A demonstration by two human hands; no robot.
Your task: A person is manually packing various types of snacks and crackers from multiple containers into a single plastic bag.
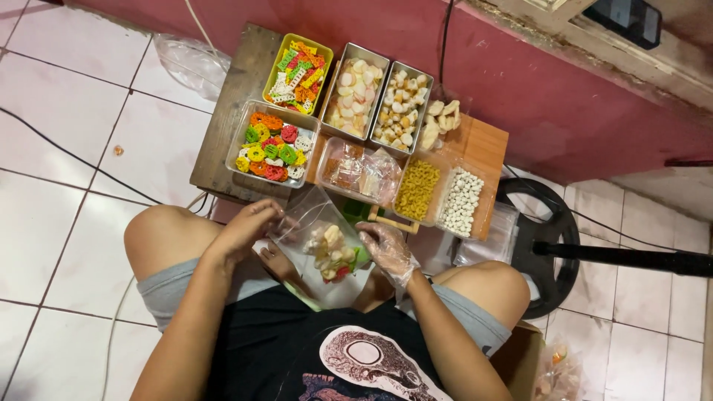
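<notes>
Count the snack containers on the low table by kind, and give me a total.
Yellow plastic tray: 1
Metal trays: 3
Clear plastic tubs: 3
Loose pile on the wooden board: 1
Total: 8
The clear bag in the hands is not counted.

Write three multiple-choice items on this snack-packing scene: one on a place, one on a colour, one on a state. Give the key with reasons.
1. Where is the yellow tray?
A. back left of the board
B. on the floor tiles
C. on the person's lap

2. What colour are the small curled pieces?
A. blue
B. yellow
C. black

3. How is the clear bag?
A. sealed and empty
B. folded flat
C. held open, partly filled

Key: 1 A, it sits at the far left corner. 2 B, they are plainly yellow. 3 C, the left hand and the gloved right hand hold it with snacks inside.
</notes>
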